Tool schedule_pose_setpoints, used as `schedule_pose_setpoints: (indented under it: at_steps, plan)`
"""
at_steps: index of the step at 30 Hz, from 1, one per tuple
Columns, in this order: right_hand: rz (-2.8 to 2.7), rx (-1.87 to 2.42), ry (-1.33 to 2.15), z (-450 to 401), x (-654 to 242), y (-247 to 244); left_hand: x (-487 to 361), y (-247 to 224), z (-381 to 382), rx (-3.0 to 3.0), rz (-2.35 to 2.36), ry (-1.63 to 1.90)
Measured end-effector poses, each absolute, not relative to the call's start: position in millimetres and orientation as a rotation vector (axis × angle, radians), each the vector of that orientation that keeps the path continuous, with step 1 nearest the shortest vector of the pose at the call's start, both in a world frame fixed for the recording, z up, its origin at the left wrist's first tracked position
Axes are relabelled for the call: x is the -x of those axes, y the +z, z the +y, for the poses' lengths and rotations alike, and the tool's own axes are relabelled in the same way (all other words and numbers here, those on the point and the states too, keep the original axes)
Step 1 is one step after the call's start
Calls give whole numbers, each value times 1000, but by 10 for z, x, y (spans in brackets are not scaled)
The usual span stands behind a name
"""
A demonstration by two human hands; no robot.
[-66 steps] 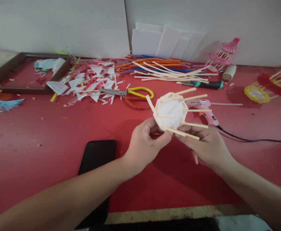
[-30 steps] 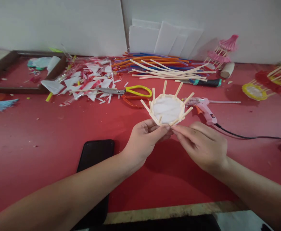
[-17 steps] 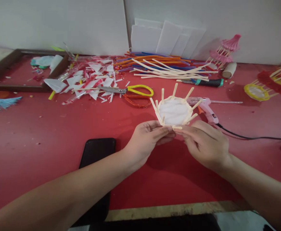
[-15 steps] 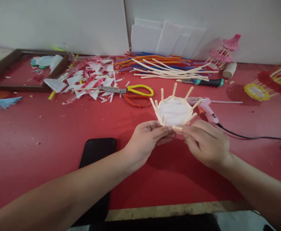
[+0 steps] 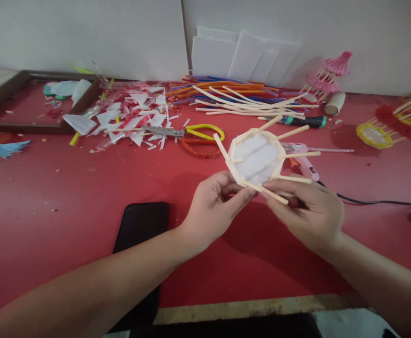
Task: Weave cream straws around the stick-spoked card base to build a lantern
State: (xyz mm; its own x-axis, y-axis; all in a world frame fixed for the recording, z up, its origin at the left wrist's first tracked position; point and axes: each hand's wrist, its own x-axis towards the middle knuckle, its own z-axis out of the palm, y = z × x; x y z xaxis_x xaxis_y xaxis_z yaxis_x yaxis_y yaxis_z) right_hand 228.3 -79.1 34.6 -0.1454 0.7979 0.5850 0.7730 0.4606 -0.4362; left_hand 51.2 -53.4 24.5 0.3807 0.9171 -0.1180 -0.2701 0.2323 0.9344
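Between my two hands is a small round craft piece (image 5: 256, 157) with a white disc base, a cream pipe-cleaner-like rim and several short pale sticks standing out around its edge. My left hand (image 5: 219, 202) pinches the rim at the lower left, its thumb at the near edge. At the lower right, my right hand (image 5: 306, 206) grips the same rim with thumb and fingers, close beside the left thumb. The piece is tilted, with its disc facing me and the sticks leaning to the right. A pink glue gun (image 5: 306, 164) lies partly hidden behind it.
Scissors (image 5: 191, 134) with yellow and red handles lie beside paper and plastic scraps (image 5: 135, 112). Cream pipe-cleaner-like strips (image 5: 247, 107) sit behind, near a dark-handled tool (image 5: 307, 122). A black phone (image 5: 145, 225) rests under my left forearm. Finished-looking stick models (image 5: 374, 135) stand at right.
The craft piece has been tipped toward me and turned, so its disc shows more fully and its sticks point rightward. My right hand has shifted slightly right; both hands still hold the rim.
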Motion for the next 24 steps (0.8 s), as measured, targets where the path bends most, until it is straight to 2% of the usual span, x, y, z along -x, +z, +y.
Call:
schedule_pose_setpoints:
  at_steps: [16, 24]
  plan:
    - [-2076, 1217, -200, -832, -2337, 364, -516, 298, -591, -1095, 749, 1022]
    - [-2075, 1166, -169, -840, -2356, 323, -506, 311, -571, -1063, 823, 1028]
